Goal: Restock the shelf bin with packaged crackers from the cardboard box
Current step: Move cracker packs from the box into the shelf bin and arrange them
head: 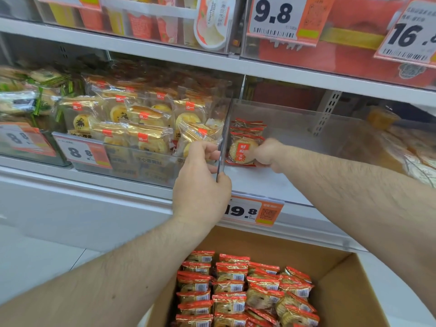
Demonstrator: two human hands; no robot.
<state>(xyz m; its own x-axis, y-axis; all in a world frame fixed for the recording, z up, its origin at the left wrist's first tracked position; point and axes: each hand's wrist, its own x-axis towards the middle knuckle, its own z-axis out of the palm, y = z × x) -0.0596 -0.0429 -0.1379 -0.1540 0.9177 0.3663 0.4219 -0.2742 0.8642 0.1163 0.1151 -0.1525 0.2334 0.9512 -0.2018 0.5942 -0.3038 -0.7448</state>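
- the clear shelf bin point(295, 128) is bare to the right of the cracker packs point(245, 142) standing at its left wall
- the clear divider point(224, 138) closes off the left side
- the shelf above point(306, 74) limits headroom
- the cardboard box point(335, 279) is open-topped

Shop: price tags point(274, 16), stocked shelves point(165, 55)

Cracker packets point(244, 151) in the clear shelf bin point(295, 128): red-edged wrappers over pale golden discs, with a red label bearing yellow characters. Packets in the brown cardboard box point(335, 286): red bands, white barcode panels. Neighbouring pastry packs point(141, 121): gold film with small red squares. Price tags point(253, 212): orange with black numerals on white. Shelves point(94, 41): white.
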